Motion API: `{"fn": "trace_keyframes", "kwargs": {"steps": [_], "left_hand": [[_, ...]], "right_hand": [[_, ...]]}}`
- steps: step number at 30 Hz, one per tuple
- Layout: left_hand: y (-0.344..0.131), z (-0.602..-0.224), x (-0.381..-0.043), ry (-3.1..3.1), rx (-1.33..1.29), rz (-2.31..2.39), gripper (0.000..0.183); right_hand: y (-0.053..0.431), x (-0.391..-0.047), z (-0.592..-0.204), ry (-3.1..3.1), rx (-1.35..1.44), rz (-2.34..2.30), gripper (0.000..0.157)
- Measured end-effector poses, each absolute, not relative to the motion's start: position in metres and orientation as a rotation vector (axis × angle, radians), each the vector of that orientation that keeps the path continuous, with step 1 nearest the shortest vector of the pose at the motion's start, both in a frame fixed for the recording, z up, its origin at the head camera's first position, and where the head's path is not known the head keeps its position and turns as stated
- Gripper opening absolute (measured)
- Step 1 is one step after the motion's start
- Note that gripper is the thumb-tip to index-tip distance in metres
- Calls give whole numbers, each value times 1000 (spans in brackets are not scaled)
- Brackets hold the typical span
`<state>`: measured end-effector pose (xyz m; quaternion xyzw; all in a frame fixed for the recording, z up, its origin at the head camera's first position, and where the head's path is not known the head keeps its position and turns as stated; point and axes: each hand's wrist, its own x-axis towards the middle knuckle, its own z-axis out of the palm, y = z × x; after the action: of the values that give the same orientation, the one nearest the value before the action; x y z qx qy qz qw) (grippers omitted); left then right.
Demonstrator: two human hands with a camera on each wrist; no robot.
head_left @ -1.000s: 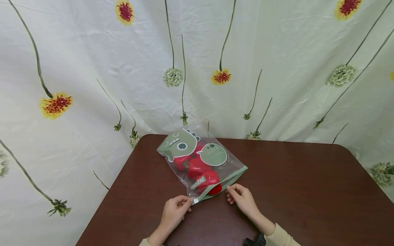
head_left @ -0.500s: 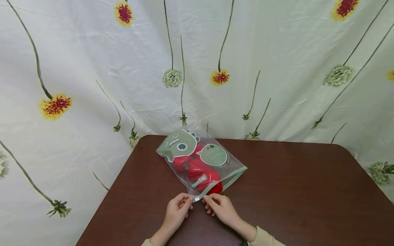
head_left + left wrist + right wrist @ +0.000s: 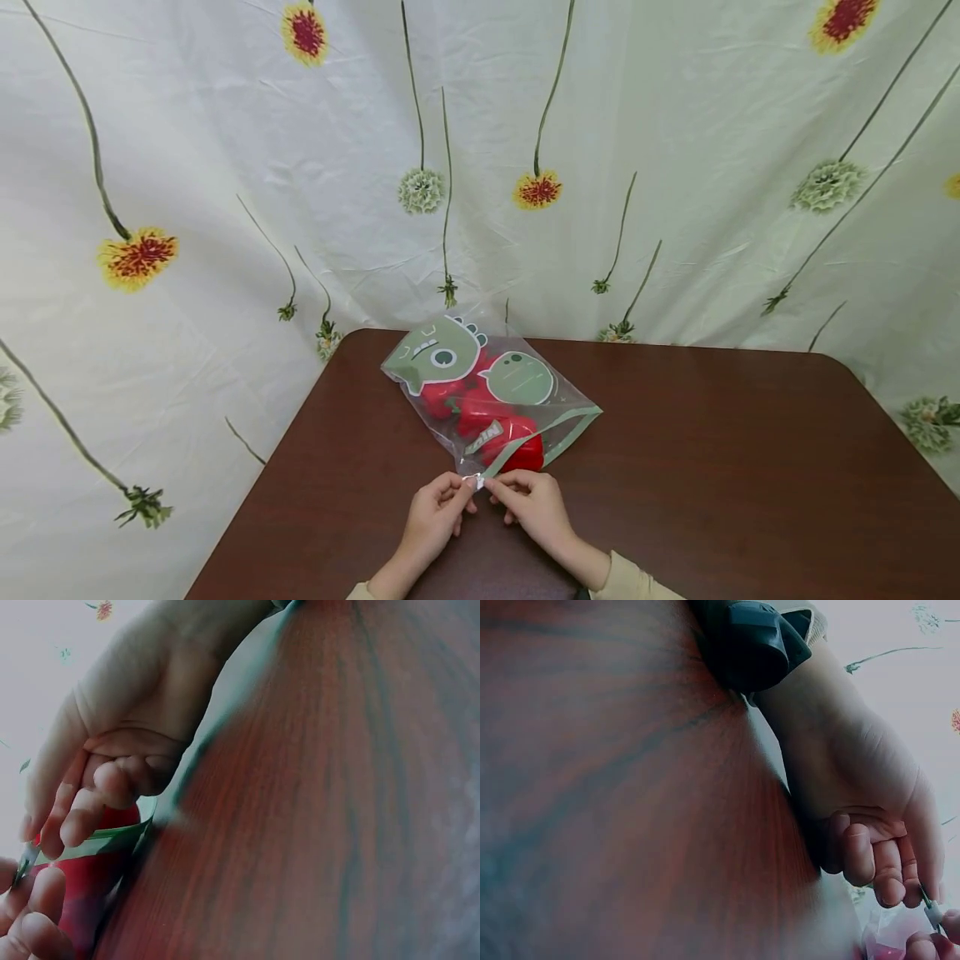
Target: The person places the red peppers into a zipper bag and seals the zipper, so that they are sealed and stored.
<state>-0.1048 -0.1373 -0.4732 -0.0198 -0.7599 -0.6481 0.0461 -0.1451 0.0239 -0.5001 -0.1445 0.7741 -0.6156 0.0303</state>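
A clear zip bag (image 3: 517, 379) with green cartoon prints lies on the table, its green-edged opening toward me. Red bell peppers (image 3: 529, 454) with green stems show through the plastic. At the bag's near left corner sits a white slider (image 3: 479, 481). My left hand (image 3: 433, 517) pinches the corner beside the slider between thumb and forefinger. From the other side my right hand (image 3: 534, 510) pinches the edge right at the slider, fingertips nearly meeting the left ones. In the right wrist view, the small white slider (image 3: 933, 913) shows between the fingertips of both hands.
The brown table (image 3: 712, 467) extends to the right of the bag. Behind it hangs a white cloth (image 3: 600, 108) printed with flowers, close to the bag's far end. A black device (image 3: 757, 645) is worn on the right wrist.
My right hand has slid left along the bag's opening to the corner, beside the left hand. The near corner has lifted or shifted slightly; the left hand has hardly moved.
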Motion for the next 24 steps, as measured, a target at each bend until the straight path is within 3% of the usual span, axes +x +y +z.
{"fn": "trace_keyframes", "kwargs": {"steps": [11, 16, 24], "left_hand": [[-133, -479, -105, -2230, -145, -2031, 15], [-133, -479, -105, -2237, -141, -2042, 15], [-131, -475, -103, -2238, -179, -1968, 16]], "right_hand": [[17, -135, -489, 2251, -394, -1857, 42], [16, -127, -465, 2210, -417, -1898, 36], [16, -129, -462, 2169, -335, -2022, 34]]}}
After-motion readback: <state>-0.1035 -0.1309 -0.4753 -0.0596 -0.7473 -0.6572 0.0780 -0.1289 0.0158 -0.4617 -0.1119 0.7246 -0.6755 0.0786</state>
